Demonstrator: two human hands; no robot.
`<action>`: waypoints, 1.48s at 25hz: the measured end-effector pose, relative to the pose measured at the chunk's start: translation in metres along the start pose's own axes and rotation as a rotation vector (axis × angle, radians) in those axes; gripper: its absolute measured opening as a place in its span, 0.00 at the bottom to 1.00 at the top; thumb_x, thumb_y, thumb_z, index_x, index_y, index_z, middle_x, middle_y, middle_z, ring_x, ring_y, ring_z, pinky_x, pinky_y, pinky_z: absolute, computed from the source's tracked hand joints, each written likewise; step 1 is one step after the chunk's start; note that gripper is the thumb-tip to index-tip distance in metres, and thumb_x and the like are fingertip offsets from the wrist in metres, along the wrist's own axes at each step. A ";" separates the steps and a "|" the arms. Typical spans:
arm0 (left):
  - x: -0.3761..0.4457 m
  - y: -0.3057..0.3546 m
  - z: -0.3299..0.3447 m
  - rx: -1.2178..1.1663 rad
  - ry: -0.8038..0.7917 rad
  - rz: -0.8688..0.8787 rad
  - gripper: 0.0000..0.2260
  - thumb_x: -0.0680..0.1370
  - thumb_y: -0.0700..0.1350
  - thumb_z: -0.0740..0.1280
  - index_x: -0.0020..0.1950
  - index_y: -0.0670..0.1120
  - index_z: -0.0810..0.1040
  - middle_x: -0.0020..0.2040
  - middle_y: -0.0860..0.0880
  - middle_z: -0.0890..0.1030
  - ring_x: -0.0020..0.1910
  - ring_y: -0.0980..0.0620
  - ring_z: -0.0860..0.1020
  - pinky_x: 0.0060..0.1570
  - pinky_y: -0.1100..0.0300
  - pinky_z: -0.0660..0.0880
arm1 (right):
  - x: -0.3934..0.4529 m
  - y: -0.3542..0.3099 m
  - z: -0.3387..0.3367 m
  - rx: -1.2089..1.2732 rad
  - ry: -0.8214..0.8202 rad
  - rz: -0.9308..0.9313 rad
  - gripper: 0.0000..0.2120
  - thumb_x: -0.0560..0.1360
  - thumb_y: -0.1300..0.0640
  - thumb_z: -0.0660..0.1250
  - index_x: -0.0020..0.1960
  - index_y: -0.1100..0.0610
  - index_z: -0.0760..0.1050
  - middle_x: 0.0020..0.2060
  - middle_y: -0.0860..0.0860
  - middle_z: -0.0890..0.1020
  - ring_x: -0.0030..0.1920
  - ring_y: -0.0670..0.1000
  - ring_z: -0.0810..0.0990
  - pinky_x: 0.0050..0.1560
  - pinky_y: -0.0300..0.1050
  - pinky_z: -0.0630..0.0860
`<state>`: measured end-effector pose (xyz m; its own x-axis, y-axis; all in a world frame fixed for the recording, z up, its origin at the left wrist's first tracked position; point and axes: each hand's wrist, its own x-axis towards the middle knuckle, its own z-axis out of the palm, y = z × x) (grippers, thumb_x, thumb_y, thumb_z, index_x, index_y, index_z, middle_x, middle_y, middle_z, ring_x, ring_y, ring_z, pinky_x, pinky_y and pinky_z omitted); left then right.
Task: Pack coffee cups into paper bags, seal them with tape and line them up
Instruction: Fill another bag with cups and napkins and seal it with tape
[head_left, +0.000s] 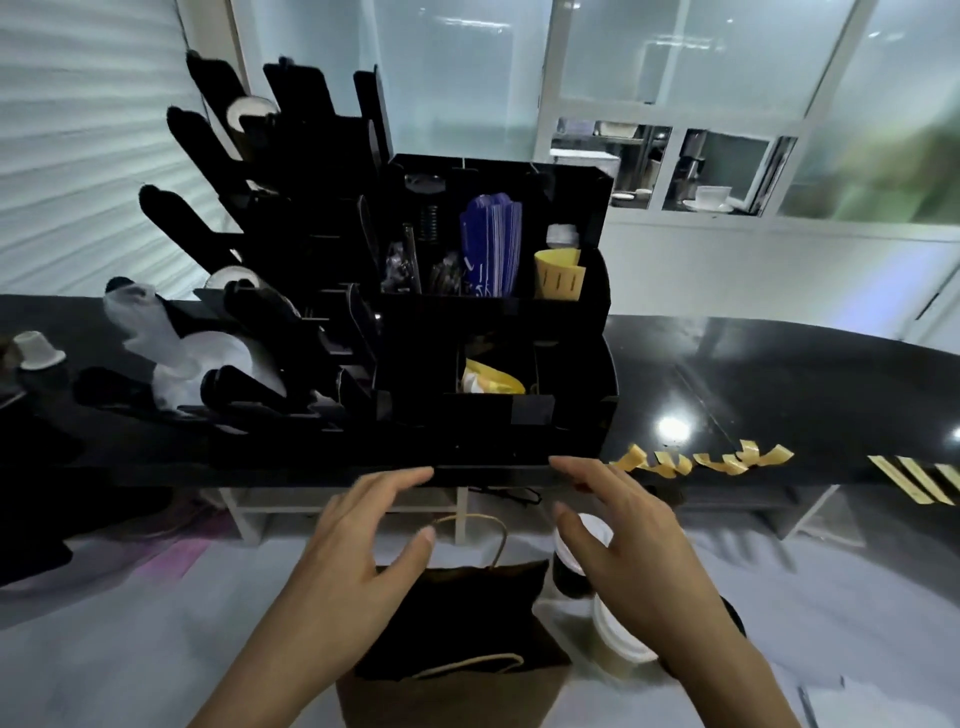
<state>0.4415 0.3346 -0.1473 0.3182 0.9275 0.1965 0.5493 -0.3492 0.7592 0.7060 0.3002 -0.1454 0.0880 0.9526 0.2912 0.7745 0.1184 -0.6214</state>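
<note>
Early stage, by the look of it — open brown paper bag with twisted handles standing empty between left hand and right hand, both spread wide, holding nothing. White-lidded dark coffee cups waiting just right of the bag; yellow tape strips ready on the black counter edge — packing, sealing, lining up all left.

Black compartment organiser on dark counter, blue sleeves, small white capsule

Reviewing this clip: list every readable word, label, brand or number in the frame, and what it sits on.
None can be read.
Blue sleeves in the black organizer: white marks, too blurred to read.
Paper bag: no print visible.
Coffee cups: no print visible.
Tape strips on the counter edge: plain.
</note>
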 end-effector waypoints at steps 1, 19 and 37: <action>0.003 0.004 -0.001 -0.002 -0.003 0.011 0.20 0.78 0.61 0.62 0.69 0.73 0.64 0.68 0.75 0.64 0.70 0.71 0.59 0.67 0.58 0.64 | 0.003 -0.001 -0.002 0.000 0.007 -0.011 0.20 0.80 0.48 0.66 0.71 0.38 0.71 0.61 0.31 0.76 0.63 0.34 0.73 0.59 0.28 0.69; 0.086 0.049 -0.007 -0.011 0.079 0.073 0.19 0.78 0.58 0.64 0.65 0.75 0.65 0.61 0.80 0.64 0.64 0.75 0.62 0.57 0.66 0.66 | 0.113 -0.029 -0.025 0.100 0.043 -0.188 0.16 0.80 0.48 0.67 0.67 0.40 0.74 0.55 0.34 0.78 0.58 0.36 0.77 0.57 0.34 0.75; 0.187 0.035 0.003 -0.026 0.263 -0.040 0.22 0.80 0.54 0.66 0.71 0.67 0.65 0.64 0.68 0.71 0.66 0.68 0.67 0.67 0.57 0.72 | 0.307 -0.055 0.033 -0.105 0.066 -0.304 0.13 0.80 0.49 0.68 0.63 0.50 0.80 0.55 0.47 0.83 0.51 0.49 0.82 0.51 0.51 0.82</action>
<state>0.5224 0.4954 -0.0860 0.0834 0.9445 0.3179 0.5361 -0.3114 0.7846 0.6693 0.5953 -0.0459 -0.1195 0.8576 0.5003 0.8317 0.3617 -0.4213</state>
